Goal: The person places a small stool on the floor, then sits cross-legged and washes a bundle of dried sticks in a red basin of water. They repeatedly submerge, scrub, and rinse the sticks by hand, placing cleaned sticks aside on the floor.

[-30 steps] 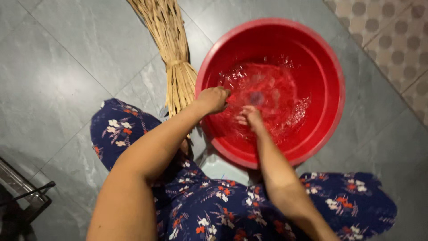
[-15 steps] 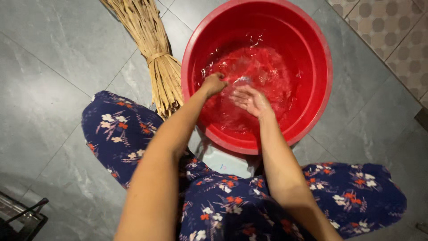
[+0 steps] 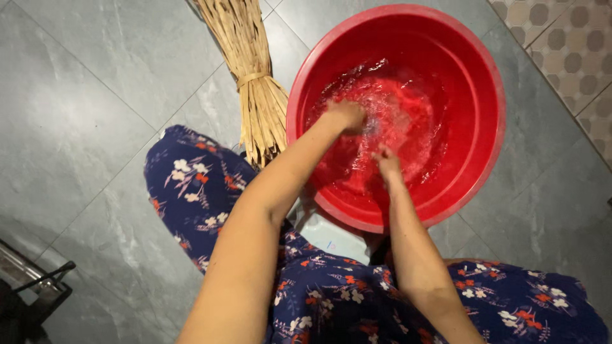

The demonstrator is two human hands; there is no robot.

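From the head camera, looking straight down, a round red basin (image 3: 484, 76) sits on the grey tiled floor (image 3: 95, 114) just beyond the person's knees, and both forearms reach into it. The left hand (image 3: 347, 116) is dipped in the water (image 3: 408, 121) near the middle of the basin, fingers curled under the rippled surface; whether it grips anything there cannot be told, since foam and glare hide what lies below. The right hand (image 3: 386, 160) is a little nearer the body and just beside the left, the two close but not clearly touching, its fingers also bent down into the water, and its grip is equally unclear. The water is churned and splashing around both hands, which fits their working low in the basin. A bundled straw broom (image 3: 255, 83) lies on the floor touching the basin's left rim, its tied bristles fanning toward the near side. The person wears dark blue floral trousers (image 3: 197, 185), knees spread so the basin sits between them within easy reach. A dark metal frame (image 3: 38, 293) shows at the near left corner.
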